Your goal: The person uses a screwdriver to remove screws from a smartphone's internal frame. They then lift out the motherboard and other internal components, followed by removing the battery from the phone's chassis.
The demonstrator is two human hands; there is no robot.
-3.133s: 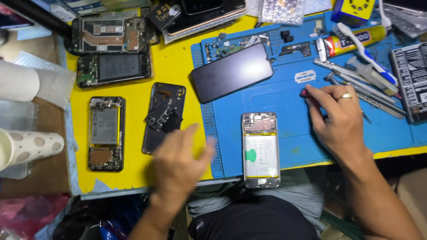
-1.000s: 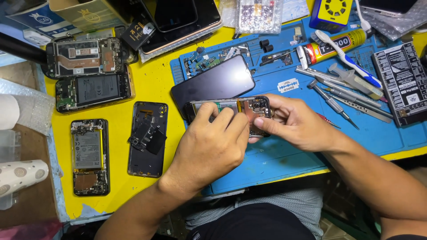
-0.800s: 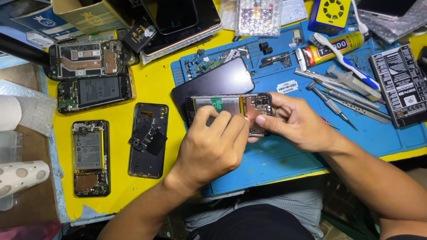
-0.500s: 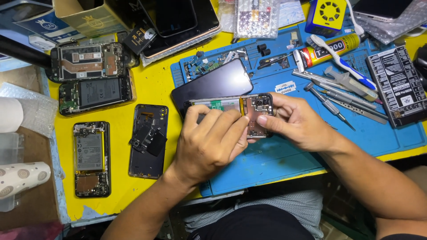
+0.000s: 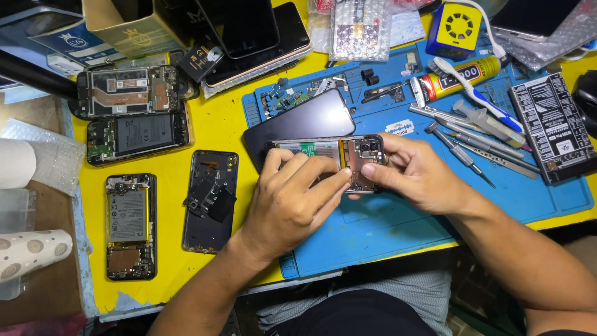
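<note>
Both hands hold an opened phone (image 5: 354, 155) with its back off, battery and circuit board showing, just above the blue work mat (image 5: 497, 199). My left hand (image 5: 292, 202) covers its left half, fingers pressed on the battery area. My right hand (image 5: 413, 174) grips its right end, thumb on the board. A black phone screen (image 5: 298, 121) lies on the mat right behind it.
Several opened phones (image 5: 127, 224) and a black back cover (image 5: 210, 199) lie on the yellow table at left. Screwdrivers and tweezers (image 5: 472, 140), a glue tube (image 5: 451, 81), a toothbrush and a flat battery (image 5: 550, 127) sit at the right of the mat. Boxes stand at the back.
The opened phone, lying upright on the mat three seconds ago, was picked up and turned sideways by both hands. Over the last second the hands hold it nearly still.
</note>
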